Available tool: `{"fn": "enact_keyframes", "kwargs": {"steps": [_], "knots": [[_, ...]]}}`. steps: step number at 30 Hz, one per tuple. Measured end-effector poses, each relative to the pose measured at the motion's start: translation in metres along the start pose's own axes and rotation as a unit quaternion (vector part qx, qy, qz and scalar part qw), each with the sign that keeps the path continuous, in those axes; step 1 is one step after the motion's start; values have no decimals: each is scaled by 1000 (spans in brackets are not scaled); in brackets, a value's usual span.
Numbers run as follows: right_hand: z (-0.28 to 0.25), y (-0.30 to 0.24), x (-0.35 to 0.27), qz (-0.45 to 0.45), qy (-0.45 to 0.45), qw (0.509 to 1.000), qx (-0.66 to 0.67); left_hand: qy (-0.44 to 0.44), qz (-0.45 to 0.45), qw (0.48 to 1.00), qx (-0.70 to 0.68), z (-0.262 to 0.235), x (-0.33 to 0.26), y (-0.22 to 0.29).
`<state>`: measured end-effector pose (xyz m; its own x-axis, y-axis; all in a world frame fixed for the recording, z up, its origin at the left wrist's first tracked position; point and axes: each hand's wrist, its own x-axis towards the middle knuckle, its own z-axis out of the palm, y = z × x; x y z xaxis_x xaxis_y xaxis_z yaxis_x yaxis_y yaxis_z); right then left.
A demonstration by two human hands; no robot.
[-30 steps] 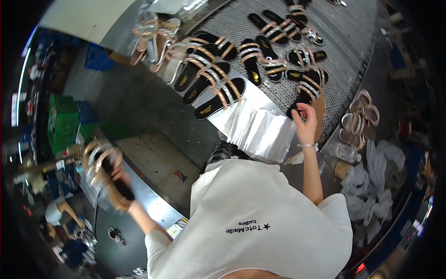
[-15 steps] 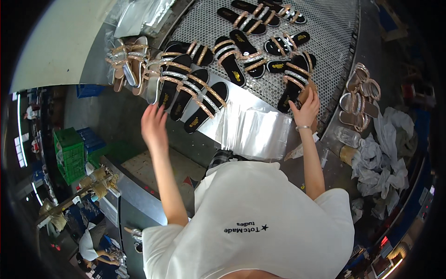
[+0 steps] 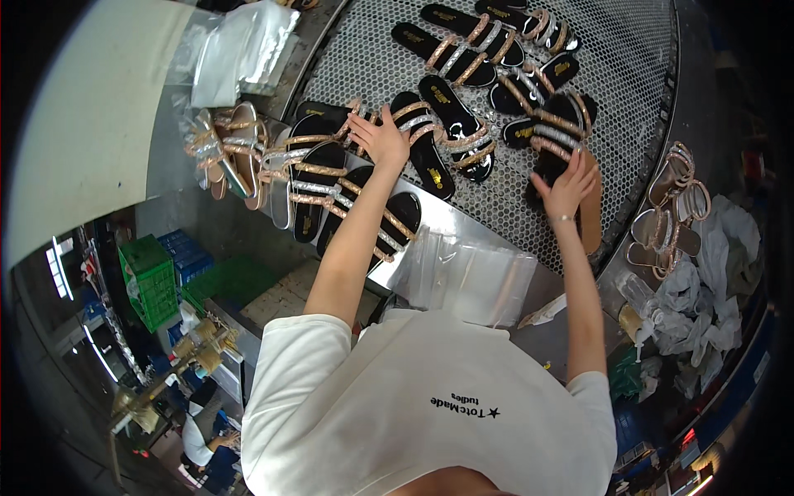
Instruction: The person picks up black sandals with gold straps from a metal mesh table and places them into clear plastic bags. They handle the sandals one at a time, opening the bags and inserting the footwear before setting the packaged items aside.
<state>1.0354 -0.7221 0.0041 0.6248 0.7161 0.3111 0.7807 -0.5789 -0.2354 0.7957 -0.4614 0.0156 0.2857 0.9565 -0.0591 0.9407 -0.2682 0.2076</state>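
1. Head view, upper middle: the left hand (image 3: 382,145) has its fingers spread apart and gripping nothing visible. Its fingertips overlap the straps of a black sandal (image 3: 321,113); whether they touch is unclear. A second black sandal (image 3: 428,157) lies just beside it on the right.
2. Head view, right of centre: the right hand (image 3: 568,190) has thumb and fingers apart over the lower part of a dark sandal (image 3: 562,126) with metallic straps. I cannot tell whether it grips it. A brown flat piece (image 3: 590,217) shows just beside the fingers.
3. Head view, upper right: more black sandals (image 3: 442,51) lie on a perforated metal surface (image 3: 624,74).
4. Head view, middle: flat clear plastic bags (image 3: 488,285) lie just below the sandals, near the white shirt (image 3: 430,388).
5. Head view, upper left: tan sandals (image 3: 248,153) stand clustered below glossy plastic packaging (image 3: 236,58).
6. Head view, right edge: other strappy sandals (image 3: 686,240) lie near crumpled grey plastic (image 3: 703,285).
7. Head view, lower left: a green crate (image 3: 149,285) and, lower, another person (image 3: 195,442).
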Motion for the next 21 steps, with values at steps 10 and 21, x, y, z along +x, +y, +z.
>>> {"fn": "enact_keyframes", "kwargs": {"steps": [10, 21], "knots": [[-38, -24, 134, 11, 178, 974, 138, -45, 203, 977, -51, -50, 83, 24], [-127, -127, -35, 60, -43, 915, 396, 159, 188, 907, -343, -180, 18, 40]]}}
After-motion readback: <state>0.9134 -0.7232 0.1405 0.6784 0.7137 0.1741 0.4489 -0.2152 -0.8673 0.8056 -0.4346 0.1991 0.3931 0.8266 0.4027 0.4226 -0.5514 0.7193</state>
